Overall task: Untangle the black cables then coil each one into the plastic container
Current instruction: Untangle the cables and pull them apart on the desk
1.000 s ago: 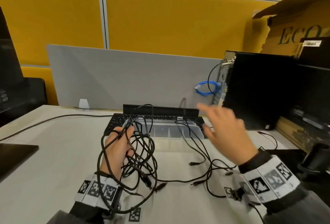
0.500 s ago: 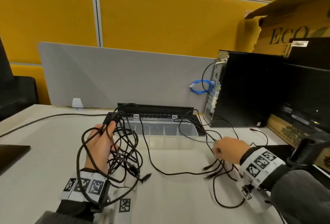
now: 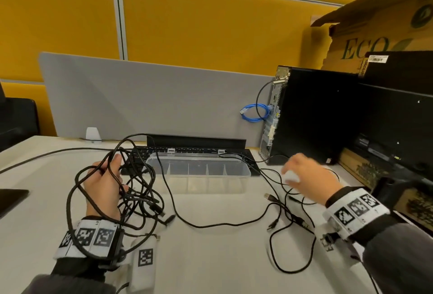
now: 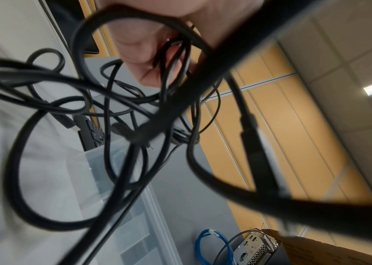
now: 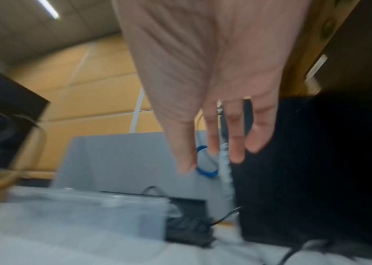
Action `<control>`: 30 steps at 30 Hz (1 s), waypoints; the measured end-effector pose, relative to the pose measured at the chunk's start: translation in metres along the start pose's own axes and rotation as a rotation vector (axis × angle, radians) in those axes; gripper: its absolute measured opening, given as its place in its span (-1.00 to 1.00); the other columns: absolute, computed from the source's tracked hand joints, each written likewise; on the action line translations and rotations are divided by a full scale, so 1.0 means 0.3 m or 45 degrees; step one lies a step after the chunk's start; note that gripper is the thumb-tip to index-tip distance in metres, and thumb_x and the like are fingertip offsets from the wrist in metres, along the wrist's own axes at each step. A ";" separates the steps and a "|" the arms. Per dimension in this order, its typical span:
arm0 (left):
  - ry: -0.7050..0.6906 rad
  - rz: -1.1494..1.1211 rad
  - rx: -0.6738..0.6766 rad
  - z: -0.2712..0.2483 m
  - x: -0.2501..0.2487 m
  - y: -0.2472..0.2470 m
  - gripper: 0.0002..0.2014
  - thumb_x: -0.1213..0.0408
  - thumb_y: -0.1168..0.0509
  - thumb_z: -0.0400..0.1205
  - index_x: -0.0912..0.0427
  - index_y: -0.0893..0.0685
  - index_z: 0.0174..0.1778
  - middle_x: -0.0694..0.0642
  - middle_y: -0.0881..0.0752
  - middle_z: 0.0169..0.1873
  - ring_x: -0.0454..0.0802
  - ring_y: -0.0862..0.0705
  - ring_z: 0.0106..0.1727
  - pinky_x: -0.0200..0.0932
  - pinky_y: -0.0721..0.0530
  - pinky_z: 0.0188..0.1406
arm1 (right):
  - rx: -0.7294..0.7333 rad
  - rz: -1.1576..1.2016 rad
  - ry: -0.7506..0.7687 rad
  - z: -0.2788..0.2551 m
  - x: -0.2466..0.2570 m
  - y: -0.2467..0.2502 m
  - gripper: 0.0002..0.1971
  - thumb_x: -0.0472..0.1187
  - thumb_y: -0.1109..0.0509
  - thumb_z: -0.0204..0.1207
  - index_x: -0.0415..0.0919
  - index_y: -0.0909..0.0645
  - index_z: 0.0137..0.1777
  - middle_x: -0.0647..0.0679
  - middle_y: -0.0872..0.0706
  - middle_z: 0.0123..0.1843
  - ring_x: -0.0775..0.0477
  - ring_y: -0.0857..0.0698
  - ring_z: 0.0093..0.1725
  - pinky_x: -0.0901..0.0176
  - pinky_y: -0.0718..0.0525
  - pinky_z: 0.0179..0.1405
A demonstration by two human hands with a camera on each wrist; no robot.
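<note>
Left hand (image 3: 103, 190): fingers curled round the tangled black cables (image 3: 138, 190), held above the surface.
Right hand (image 3: 309, 176): fingers straight, holding nothing, over loose cable ends (image 3: 278, 209) lying just below and nearer it.
Plastic container (image 3: 199, 172): between the hands, farther back, long axis left-right.

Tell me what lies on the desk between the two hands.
Head view: one black cable sags across bare desk between left hand and right hand.
</note>
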State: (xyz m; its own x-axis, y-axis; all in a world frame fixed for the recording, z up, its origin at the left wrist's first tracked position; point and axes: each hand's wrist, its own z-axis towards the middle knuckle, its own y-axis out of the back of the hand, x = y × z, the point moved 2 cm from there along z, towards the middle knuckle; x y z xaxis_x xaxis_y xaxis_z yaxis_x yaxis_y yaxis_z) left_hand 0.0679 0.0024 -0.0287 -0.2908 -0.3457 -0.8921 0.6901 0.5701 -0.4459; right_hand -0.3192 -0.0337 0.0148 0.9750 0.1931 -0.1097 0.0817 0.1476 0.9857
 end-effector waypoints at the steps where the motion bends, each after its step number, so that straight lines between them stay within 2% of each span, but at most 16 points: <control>1: -0.001 0.003 -0.014 0.002 -0.001 0.003 -0.80 0.18 -0.31 0.63 -0.02 -0.45 -0.28 0.00 -0.41 -0.46 -0.22 -0.36 -0.56 -0.42 -0.39 -0.71 | 0.219 0.118 0.127 -0.011 0.048 -0.034 -0.66 0.04 -0.32 0.55 0.09 -0.49 0.31 0.09 -0.47 0.34 0.01 -0.52 0.27 0.17 -0.51 0.24; 3: -0.001 0.010 -0.031 0.003 -0.005 0.009 -0.81 0.16 -0.31 0.62 -0.02 -0.46 -0.27 -0.01 -0.41 -0.45 -0.19 -0.36 -0.51 -0.40 -0.40 -0.67 | 0.676 0.183 0.226 -0.044 0.111 -0.097 -0.60 0.07 -0.39 0.49 0.08 -0.51 0.32 0.13 -0.56 0.24 0.06 -0.55 0.18 0.26 -0.48 0.13; 4: -0.001 0.004 -0.037 0.003 -0.007 0.012 -0.82 0.15 -0.31 0.62 -0.02 -0.46 -0.27 -0.01 -0.42 -0.45 -0.18 -0.36 -0.49 -0.38 -0.41 -0.63 | 0.781 0.144 0.198 -0.046 0.107 -0.115 -0.59 0.03 -0.43 0.46 0.05 -0.53 0.30 0.13 -0.57 0.17 0.07 -0.56 0.14 0.29 -0.47 0.08; 6: 0.010 -0.007 -0.047 0.003 -0.009 0.018 -0.83 0.15 -0.32 0.62 -0.03 -0.47 -0.26 -0.02 -0.42 -0.44 -0.19 -0.36 -0.48 -0.33 -0.40 -0.56 | 0.820 0.013 0.065 -0.038 0.060 -0.119 -0.59 -0.05 -0.46 0.43 -0.04 -0.56 0.27 0.05 -0.57 0.14 0.01 -0.57 0.19 0.26 -0.50 0.09; 8: 0.025 -0.018 -0.041 0.003 -0.011 0.017 -0.83 0.15 -0.32 0.62 -0.02 -0.47 -0.26 -0.03 -0.42 -0.44 -0.20 -0.36 -0.49 -0.36 -0.39 -0.59 | 0.819 -0.172 -0.057 -0.025 0.015 -0.107 -0.60 -0.06 -0.45 0.44 -0.10 -0.55 0.27 -0.01 -0.57 0.16 -0.06 -0.58 0.24 0.18 -0.54 0.16; 10: 0.045 -0.023 -0.009 -0.001 -0.011 0.011 -0.82 0.16 -0.32 0.62 -0.02 -0.48 -0.27 -0.02 -0.42 -0.44 -0.22 -0.36 -0.53 -0.41 -0.39 -0.67 | 0.705 -0.349 -0.082 -0.012 0.016 -0.086 -0.65 -0.11 -0.36 0.53 -0.12 -0.50 0.30 -0.06 -0.60 0.23 -0.08 -0.61 0.23 0.13 -0.57 0.19; 12: 0.057 -0.036 0.049 -0.005 -0.011 0.003 -0.81 0.19 -0.31 0.62 -0.01 -0.48 -0.28 -0.02 -0.41 -0.45 -0.25 -0.37 -0.60 -0.42 -0.38 -0.72 | 0.476 -0.298 0.023 -0.003 0.095 -0.054 -0.67 -0.22 -0.22 0.61 -0.07 -0.45 0.36 -0.04 -0.56 0.32 -0.06 -0.59 0.27 0.12 -0.55 0.22; 16: 0.105 -0.177 0.294 -0.017 -0.020 -0.019 -0.78 0.22 -0.24 0.65 0.06 -0.45 -0.32 -0.03 -0.34 -0.48 -0.27 -0.30 -0.67 -0.41 -0.25 -0.74 | 0.120 0.401 0.437 -0.002 0.384 0.023 -0.45 -0.10 -0.26 0.62 0.05 -0.18 0.57 0.02 -0.38 0.51 0.01 -0.37 0.48 0.08 -0.42 0.43; 19: 0.197 -0.294 0.519 -0.041 -0.030 -0.045 -0.82 0.21 -0.20 0.62 0.15 -0.46 -0.29 -0.03 -0.36 -0.52 -0.25 -0.27 -0.67 -0.37 -0.18 -0.70 | -0.010 0.895 0.542 0.029 0.573 0.064 -0.27 -0.05 -0.31 0.59 0.11 0.05 0.62 -0.01 -0.26 0.59 0.01 -0.26 0.56 0.02 -0.31 0.52; 21: 0.209 -0.306 0.612 -0.058 -0.031 -0.058 -0.83 0.19 -0.22 0.55 0.21 -0.48 -0.27 0.00 -0.38 -0.54 -0.23 -0.27 -0.67 -0.36 -0.17 -0.70 | 0.025 1.134 0.510 0.067 0.648 0.073 -0.32 -0.06 -0.26 0.62 0.10 0.04 0.62 -0.07 -0.30 0.58 -0.04 -0.35 0.52 0.06 -0.38 0.44; 22: 0.199 -0.300 0.637 -0.063 -0.030 -0.061 -0.82 0.19 -0.22 0.54 0.23 -0.49 -0.27 0.01 -0.38 -0.54 -0.22 -0.28 -0.67 -0.35 -0.17 -0.70 | 0.107 1.190 0.468 0.086 0.667 0.073 -0.40 -0.06 -0.22 0.64 0.06 -0.04 0.61 -0.13 -0.41 0.52 -0.08 -0.48 0.42 0.06 -0.49 0.30; 24: 0.180 -0.310 0.651 -0.060 -0.031 -0.057 -0.82 0.19 -0.24 0.52 0.24 -0.49 -0.23 0.02 -0.41 -0.51 -0.21 -0.29 -0.66 -0.34 -0.17 -0.68 | 0.285 1.190 0.376 0.122 0.679 0.066 -0.54 -0.04 -0.17 0.66 -0.02 -0.22 0.53 -0.14 -0.58 0.27 -0.09 -0.70 0.02 0.12 -0.66 -0.17; 25: 0.180 -0.333 0.648 -0.055 -0.033 -0.054 -0.81 0.18 -0.27 0.49 0.24 -0.48 -0.20 0.02 -0.44 -0.50 -0.21 -0.29 -0.65 -0.33 -0.17 -0.68 | 0.307 1.120 0.339 0.137 0.674 0.064 -0.54 -0.03 -0.20 0.65 -0.04 -0.23 0.51 -0.13 -0.55 0.23 -0.06 -0.71 -0.13 0.19 -0.65 -0.36; 26: 0.182 -0.357 0.644 -0.049 -0.032 -0.048 -0.79 0.17 -0.30 0.46 0.24 -0.47 -0.18 0.01 -0.46 -0.49 -0.21 -0.30 -0.65 -0.33 -0.17 -0.68 | 0.268 1.021 0.297 0.150 0.662 0.066 -0.49 -0.02 -0.25 0.62 -0.04 -0.19 0.51 -0.13 -0.48 0.28 -0.06 -0.71 -0.19 0.22 -0.66 -0.44; 28: 0.178 -0.395 0.668 -0.045 -0.034 -0.041 -0.72 0.14 -0.37 0.40 0.23 -0.47 -0.18 0.00 -0.47 -0.47 -0.21 -0.31 -0.64 -0.33 -0.17 -0.67 | 0.140 0.857 0.205 0.167 0.635 0.060 -0.36 -0.04 -0.34 0.56 -0.03 -0.08 0.54 -0.17 -0.36 0.43 -0.14 -0.72 -0.12 0.12 -0.73 -0.34; 30: 0.172 -0.438 0.744 -0.049 -0.040 -0.038 -0.55 0.07 -0.57 0.24 0.19 -0.50 -0.19 0.00 -0.52 -0.45 -0.21 -0.32 -0.63 -0.34 -0.19 -0.67 | 0.255 0.878 0.201 0.168 0.631 0.019 -0.27 -0.07 -0.37 0.55 -0.01 -0.01 0.59 -0.19 -0.32 0.52 -0.08 -0.71 -0.24 0.11 -0.75 -0.34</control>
State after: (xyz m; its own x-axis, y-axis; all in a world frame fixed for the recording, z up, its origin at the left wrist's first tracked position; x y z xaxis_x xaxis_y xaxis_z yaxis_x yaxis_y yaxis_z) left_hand 0.0537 0.0109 -0.0140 -0.6113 -0.3174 -0.7249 0.7764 -0.0635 -0.6270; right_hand -0.1239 -0.0451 0.0061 0.7784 0.3180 0.5412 -0.4884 -0.2349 0.8404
